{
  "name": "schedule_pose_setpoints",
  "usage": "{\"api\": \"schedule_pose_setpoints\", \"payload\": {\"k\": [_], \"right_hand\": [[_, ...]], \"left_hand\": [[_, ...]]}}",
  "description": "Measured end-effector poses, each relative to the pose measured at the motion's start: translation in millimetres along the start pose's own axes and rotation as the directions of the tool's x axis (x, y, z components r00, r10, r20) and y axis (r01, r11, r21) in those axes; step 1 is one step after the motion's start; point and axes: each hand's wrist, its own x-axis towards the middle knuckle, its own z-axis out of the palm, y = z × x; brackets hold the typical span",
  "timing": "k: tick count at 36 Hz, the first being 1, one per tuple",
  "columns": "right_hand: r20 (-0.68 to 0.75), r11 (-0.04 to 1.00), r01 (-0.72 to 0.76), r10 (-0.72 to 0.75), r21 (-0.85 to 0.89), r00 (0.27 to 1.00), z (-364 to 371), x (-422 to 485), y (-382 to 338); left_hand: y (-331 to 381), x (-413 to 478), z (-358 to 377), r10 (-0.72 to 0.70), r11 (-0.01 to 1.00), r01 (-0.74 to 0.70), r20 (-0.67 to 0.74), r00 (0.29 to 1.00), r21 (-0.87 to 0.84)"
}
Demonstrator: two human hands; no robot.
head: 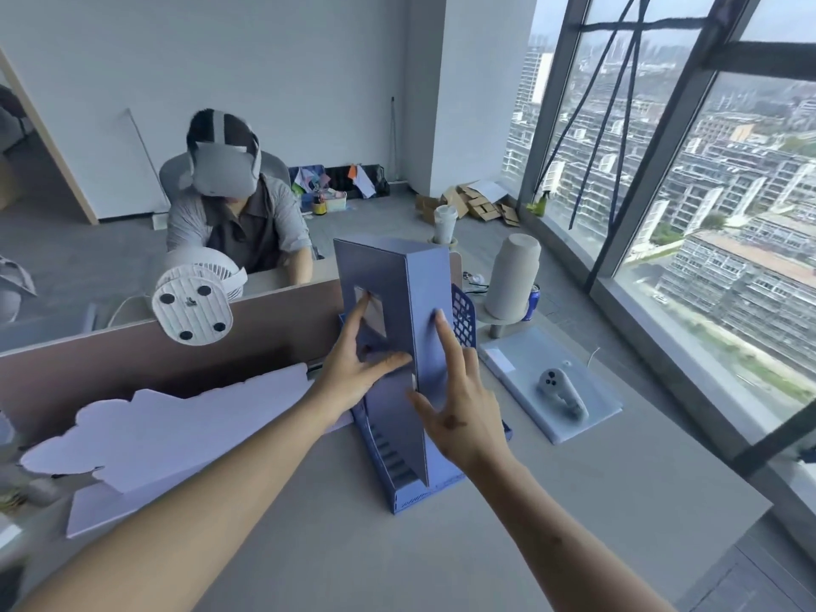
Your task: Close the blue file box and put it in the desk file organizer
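Grey matte desk (552, 501) ran beside tall floor-to-ceiling windows (728, 192) with a high-rise city view; plain white wall behind, grey floor. No readable writing anywhere: the pale label patch (373, 309) on the box face was blurred, and the can's print was too small to tell.

You had the blue file box (415, 329) standing upright and closed inside the desk file organizer (397, 461), a blue plastic tray with slotted ribs and a mesh back panel. The box was flat-sided card or plastic, sharp-edged, wedge-like from this angle.

Your left hand (353, 368) lay spread on the box's broad face, index tip at the label patch, thumb toward the near edge, fingers extended and not curled. Your right hand (463, 399) pressed flat on the narrow spine side, fingers splayed, palm near the lower edge. Neither hand clenched; both touched the box.

A brown partition (132, 351) split the desk; a white fan (194, 302) was clipped on it. Another person in a white headset (223, 163) sat across. A white VR controller (563, 390) lay on a pale slab (574, 417). An upturned beige cup (514, 276) and a blue can (533, 302) stood behind it.
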Motion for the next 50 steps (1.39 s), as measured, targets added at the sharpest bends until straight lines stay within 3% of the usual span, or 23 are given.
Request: {"api": "schedule_pose_setpoints", "payload": {"k": [15,31,42,50], "right_hand": [[0.043,0.985,-0.146,0.142,0.095,0.989,80,-16,40],[0.110,0.983,-0.139,0.126,0.119,0.986,126,-67,82],[0.163,0.995,-0.068,0.054,0.079,0.985,101,-78,86],[0.044,0.985,-0.065,0.059,0.160,0.997,41,-59,62]], "left_hand": [[-51,3,-16,-0.037,0.988,0.022,0.098,0.995,0.151],[-109,-25,-5,-0.103,0.934,0.066,0.087,0.991,0.352],[-114,-50,-4,0.000,0.896,-0.022,0.049,0.999,0.444],[-90,-77,-28,0.074,0.826,-0.043,-0.032,0.997,0.563]]}}
